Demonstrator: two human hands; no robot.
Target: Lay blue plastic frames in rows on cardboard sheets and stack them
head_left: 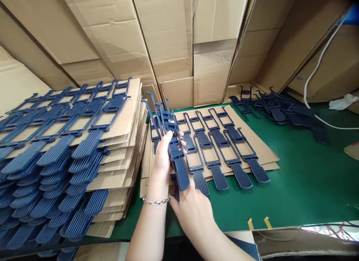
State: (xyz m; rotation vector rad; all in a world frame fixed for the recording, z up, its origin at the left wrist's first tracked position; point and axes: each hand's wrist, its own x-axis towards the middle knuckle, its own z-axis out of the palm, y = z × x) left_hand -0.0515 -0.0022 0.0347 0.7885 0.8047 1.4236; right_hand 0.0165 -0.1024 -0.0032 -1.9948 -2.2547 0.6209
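My left hand (163, 150) is closed around several dark blue plastic frames with ribbed tabs (179, 171), held tilted above the cardboard. Their thin hooked arms stick up past my fingers. At the lower end, my right hand (195, 206) is bent round the ribbed tabs, its thumb beside a lower tab; its fingertips are partly hidden. Beneath and to the right, more blue frames (214, 163) lie in two overlapping rows on a cardboard sheet (263, 154), their tabs extending past its front edge.
At left rises a tall stack of cardboard sheets (117, 173) layered with blue frames (86, 145). A loose pile of frames (280, 107) lies at the back right on the green tabletop (308, 171). Cardboard walls (168, 40) stand behind; a white cable (311, 77) hangs at right.
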